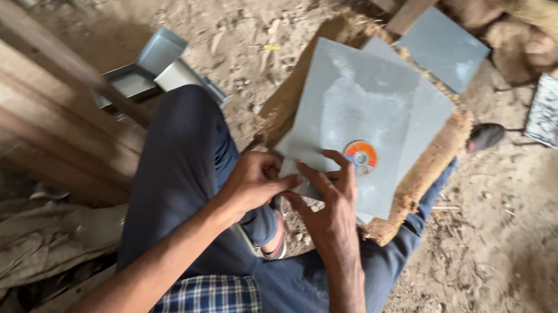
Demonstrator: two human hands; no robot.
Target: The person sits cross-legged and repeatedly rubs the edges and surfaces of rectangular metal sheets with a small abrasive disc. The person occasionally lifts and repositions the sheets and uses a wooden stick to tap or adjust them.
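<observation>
I saw my left hand and right hand with fingers pressed flat on the near edge of the grey metal sheet, clamping nothing. The orange grinding disc lay just beyond my right fingers; I judged the sheet's sharp edge could cut them if it slid off the coir mat.

left hand: wrist bent, fingers curled in loose, fingertips pointing toward the other hand, pretty much touching it
right hand: fingers spread out and pressed flat, palm down, index finger reaching furthest forward
arms: both bare, coming up from the bottom of the view and angling in so the hands meet in the middle
legs: sitting, knees apart, dark trousers, left knee raised up
</observation>
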